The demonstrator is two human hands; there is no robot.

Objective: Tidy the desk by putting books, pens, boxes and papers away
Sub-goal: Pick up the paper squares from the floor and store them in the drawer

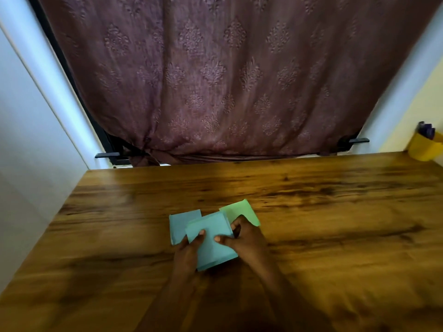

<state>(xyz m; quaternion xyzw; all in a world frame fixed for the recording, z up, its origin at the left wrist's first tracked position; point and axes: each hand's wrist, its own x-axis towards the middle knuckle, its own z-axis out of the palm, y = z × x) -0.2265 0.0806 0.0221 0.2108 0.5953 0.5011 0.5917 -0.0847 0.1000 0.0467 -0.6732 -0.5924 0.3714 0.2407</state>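
A stack of teal square papers [212, 236] is held just above the wooden desk [335, 212], near its middle. My left hand [188, 251] grips the stack's left edge with the thumb on top. My right hand [247, 238] pinches its right edge. Another teal stack [181, 224] lies flat on the desk, partly under the held one. A green paper [239, 210] lies behind my right hand, its near corner hidden by my fingers.
A yellow cup [424, 147] with dark pens in it stands at the desk's far right corner. A brown patterned curtain [227, 80] hangs behind the desk. White walls close in on the left and right.
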